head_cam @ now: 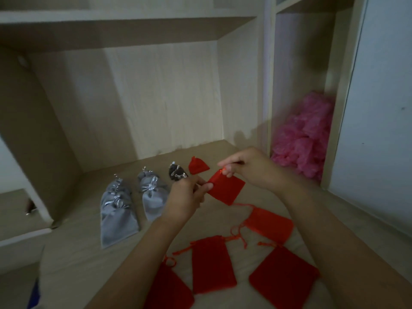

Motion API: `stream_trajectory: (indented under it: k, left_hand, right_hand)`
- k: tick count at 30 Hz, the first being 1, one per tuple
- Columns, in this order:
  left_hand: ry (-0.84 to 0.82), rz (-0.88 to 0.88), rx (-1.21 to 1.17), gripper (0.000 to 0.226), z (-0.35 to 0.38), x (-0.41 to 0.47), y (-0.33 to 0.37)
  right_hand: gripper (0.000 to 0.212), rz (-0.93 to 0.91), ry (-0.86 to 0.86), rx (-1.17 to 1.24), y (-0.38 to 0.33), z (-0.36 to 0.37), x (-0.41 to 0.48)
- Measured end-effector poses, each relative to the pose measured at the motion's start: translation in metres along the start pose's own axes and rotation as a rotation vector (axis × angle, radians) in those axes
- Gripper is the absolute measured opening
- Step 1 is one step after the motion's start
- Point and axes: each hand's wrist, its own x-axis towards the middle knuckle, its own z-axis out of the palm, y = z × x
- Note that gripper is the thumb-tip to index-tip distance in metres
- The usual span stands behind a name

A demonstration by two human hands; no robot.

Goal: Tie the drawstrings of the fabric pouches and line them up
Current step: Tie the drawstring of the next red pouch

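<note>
Here, a red pouch [226, 189] is held just above the desk [73, 253], left hand [185, 197] pinching its edge, right hand [249, 168] pinching its drawstring [220, 171]. Beyond it lies a tied red pouch [198, 165]; nearer, four flat red pouches [211, 264]; leftward, grey pouches [117, 217].

A small red fabric pouch [226, 189] is held tilted at centre. Tied grey fabric pouches [117, 216], a dark tied pouch [177, 172] and a tied red pouch [198, 166] lie from 9 to 11 o'clock of it. Four flat untied red pouches [211, 264] lie at 6.
</note>
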Motion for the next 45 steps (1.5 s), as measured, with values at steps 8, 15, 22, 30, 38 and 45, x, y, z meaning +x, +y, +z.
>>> stream_trajectory:
  k: [8, 15, 22, 30, 38, 45]
  left_hand:
    - [-0.157, -0.019, -0.199, 0.015, -0.007, -0.005, -0.020]
    - [-0.212, -0.028, -0.245, 0.015, -0.027, -0.004, -0.027]
    - [-0.155, -0.068, -0.293, 0.024, -0.042, -0.003, -0.030]
    - [0.050, -0.196, -0.979, 0.045, -0.045, -0.002, -0.020]
    - [0.063, -0.302, -1.342, 0.036, -0.043, -0.005, -0.002]
    - [-0.236, -0.292, -1.079, 0.028, -0.033, -0.014, -0.001]
  right_hand:
    - [0.017, -0.056, 0.157, -0.166, 0.013, -0.006, 0.002]
    - [0.022, -0.071, 0.317, -0.213, 0.030, -0.022, -0.005]
    - [0.021, -0.096, 0.405, -0.270, 0.033, -0.020, -0.005]
    - [0.010, -0.071, 0.413, 0.378, -0.006, -0.021, -0.005]
    - [0.013, -0.024, -0.002, 0.391, -0.032, 0.003, -0.010]
    - [0.011, -0.145, 0.002, 0.285, -0.041, 0.031, -0.009]
